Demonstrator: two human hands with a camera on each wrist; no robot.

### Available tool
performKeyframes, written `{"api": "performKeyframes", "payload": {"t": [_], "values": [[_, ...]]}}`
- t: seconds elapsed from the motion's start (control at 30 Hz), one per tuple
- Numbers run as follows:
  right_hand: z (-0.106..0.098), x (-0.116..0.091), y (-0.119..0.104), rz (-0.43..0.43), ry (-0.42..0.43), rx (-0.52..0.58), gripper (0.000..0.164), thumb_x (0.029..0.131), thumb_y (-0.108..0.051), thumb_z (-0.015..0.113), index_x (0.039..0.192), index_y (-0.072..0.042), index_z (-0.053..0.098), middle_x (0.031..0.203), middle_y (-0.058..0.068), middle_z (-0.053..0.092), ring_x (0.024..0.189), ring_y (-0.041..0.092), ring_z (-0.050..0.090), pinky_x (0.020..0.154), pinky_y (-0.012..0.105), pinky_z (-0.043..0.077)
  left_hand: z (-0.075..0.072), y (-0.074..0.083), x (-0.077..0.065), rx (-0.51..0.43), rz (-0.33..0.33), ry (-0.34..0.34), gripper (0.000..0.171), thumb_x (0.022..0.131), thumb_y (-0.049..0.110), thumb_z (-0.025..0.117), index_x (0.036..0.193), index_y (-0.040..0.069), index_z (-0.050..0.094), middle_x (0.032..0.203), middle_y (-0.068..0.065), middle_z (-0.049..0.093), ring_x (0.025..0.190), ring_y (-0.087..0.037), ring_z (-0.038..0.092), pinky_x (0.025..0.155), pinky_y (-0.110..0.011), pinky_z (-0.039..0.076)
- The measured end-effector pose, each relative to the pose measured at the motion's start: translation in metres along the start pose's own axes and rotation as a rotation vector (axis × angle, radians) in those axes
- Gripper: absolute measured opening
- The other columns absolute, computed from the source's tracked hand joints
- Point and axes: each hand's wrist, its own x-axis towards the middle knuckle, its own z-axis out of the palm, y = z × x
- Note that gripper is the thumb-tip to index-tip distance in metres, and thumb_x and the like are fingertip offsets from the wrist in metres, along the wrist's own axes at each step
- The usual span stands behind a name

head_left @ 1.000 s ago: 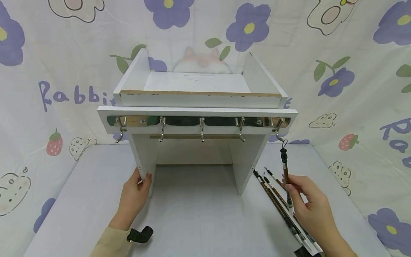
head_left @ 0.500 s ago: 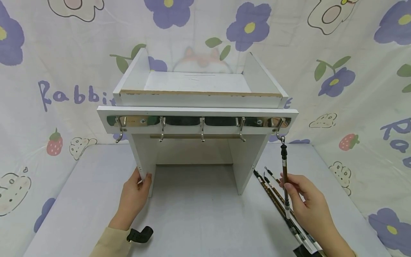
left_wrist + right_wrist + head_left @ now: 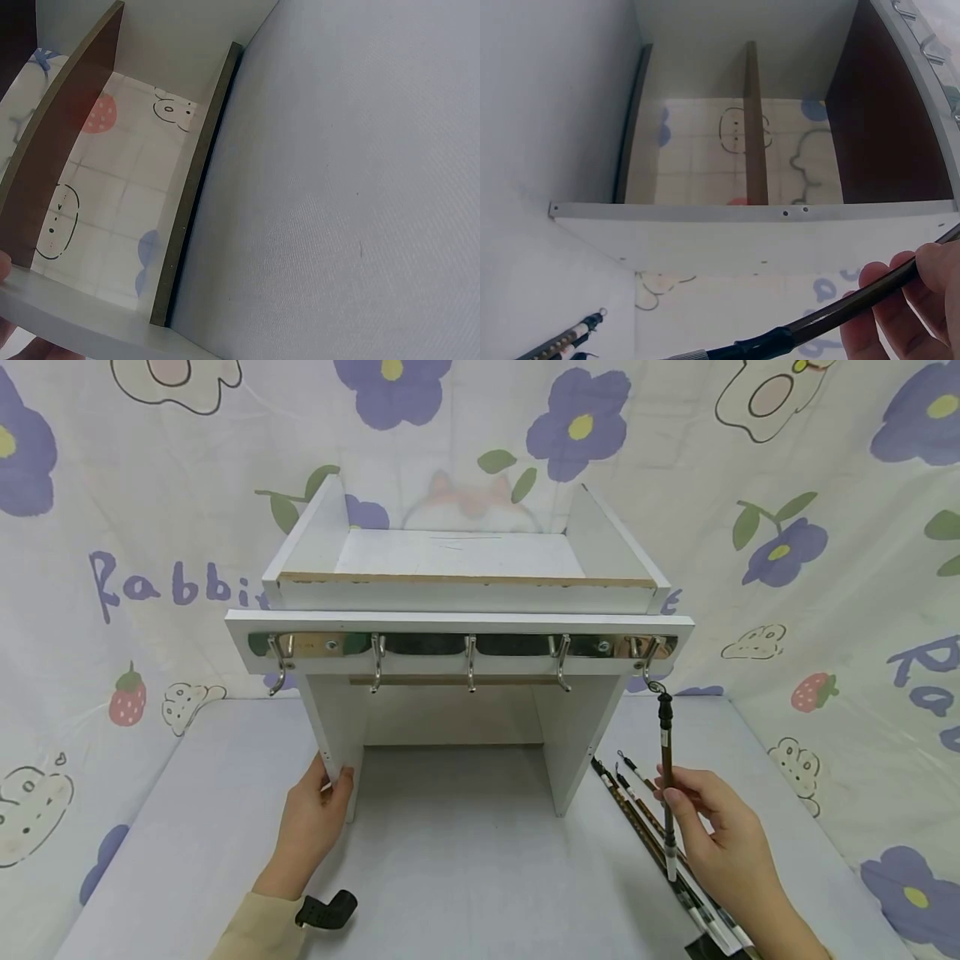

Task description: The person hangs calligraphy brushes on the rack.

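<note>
One shelf edge [image 3: 316,718], left hand [image 3: 310,825]; one brush [image 3: 667,747], right hand [image 3: 716,828]; room between.

The surface [image 3: 465,868] is white. Behind it, and on its left and right sides, there is a pale cloth [image 3: 667,510] with purple flowers [image 3: 580,427], green leaves [image 3: 797,506] and red strawberries [image 3: 127,700]. Purple letters [image 3: 177,583] are printed at left and right.

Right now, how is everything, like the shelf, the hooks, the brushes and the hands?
White shelf unit: standing upright
Right-end hook: loop at its tip, can't tell if caught
Four other hooks: no brush on them
Held calligraphy brush: upright, loop end up
Loose calligraphy brushes: lying on the table
Left hand: gripping the shelf's side
Right hand: pinching the held brush
</note>
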Motion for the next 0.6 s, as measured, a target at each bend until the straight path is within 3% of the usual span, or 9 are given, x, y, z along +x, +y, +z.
{"api": "performKeyframes", "payload": {"t": [0.3, 0.6], "values": [[0.0003, -0.0006, 0.0006, 0.016, 0.004, -0.027, 0.035, 0.084, 0.017, 0.063, 0.114, -0.001, 0.064, 0.101, 0.001, 0.066, 0.089, 0.004, 0.063, 0.081, 0.009, 0.047, -0.0009, 0.0034, -0.0006, -0.011, -0.006, -0.003, 0.051, 0.103, 0.035, 0.046, 0.146, 0.009, 0.037, 0.133, -0.028, 0.051, 0.115, -0.042, 0.056, 0.087, -0.051, 0.051], [0.0044, -0.0016, 0.0055, 0.043, -0.004, -0.047, 0.028, 0.087, 0.013, 0.063, 0.112, 0.0, 0.064, 0.097, 0.005, 0.067, 0.087, 0.001, 0.06, 0.077, 0.007, 0.047, -0.0002, 0.0004, 0.0001, -0.009, 0.002, 0.007, 0.051, 0.102, 0.035, 0.046, 0.146, 0.01, 0.038, 0.133, -0.027, 0.051, 0.115, -0.041, 0.057, 0.086, -0.051, 0.051]]}}
